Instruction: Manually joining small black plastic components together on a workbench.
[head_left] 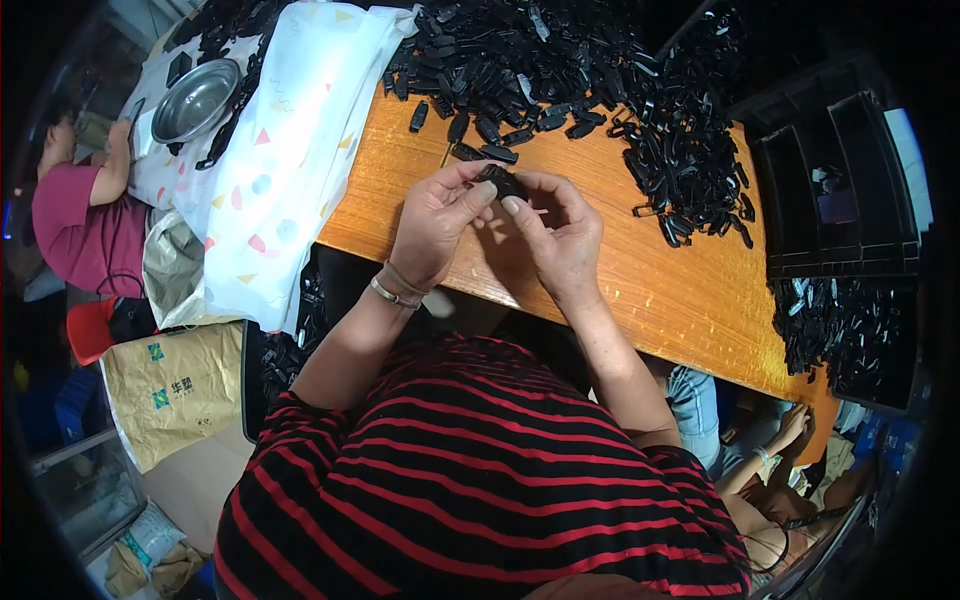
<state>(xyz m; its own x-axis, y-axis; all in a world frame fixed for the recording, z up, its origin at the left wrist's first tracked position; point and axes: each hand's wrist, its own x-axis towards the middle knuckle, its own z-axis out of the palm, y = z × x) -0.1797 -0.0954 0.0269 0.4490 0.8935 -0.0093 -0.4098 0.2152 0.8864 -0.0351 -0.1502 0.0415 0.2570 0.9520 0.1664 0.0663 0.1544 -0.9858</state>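
Note:
Over the near part of the wooden table (620,290), both my hands grip a small black plastic part (505,184) between thumbs and fingertips. My left hand (440,215), with bands at its wrist, pinches the part's left side. On its right side, my right hand (563,235) closes with the thumb on top. My fingers cover much of the part, so its exact kind cannot be made out. Just beyond my fingertips lie several loose black plastic pieces (490,130), at the edge of a large heap of similar parts (500,60).
A second pile of black clip-like parts (685,180) lies to the right, near a black bin (845,350) holding more pieces. At left, a patterned plastic sheet (280,140) covers another table, with a metal bowl (195,100). Two other people (90,215) sit nearby, one at each side.

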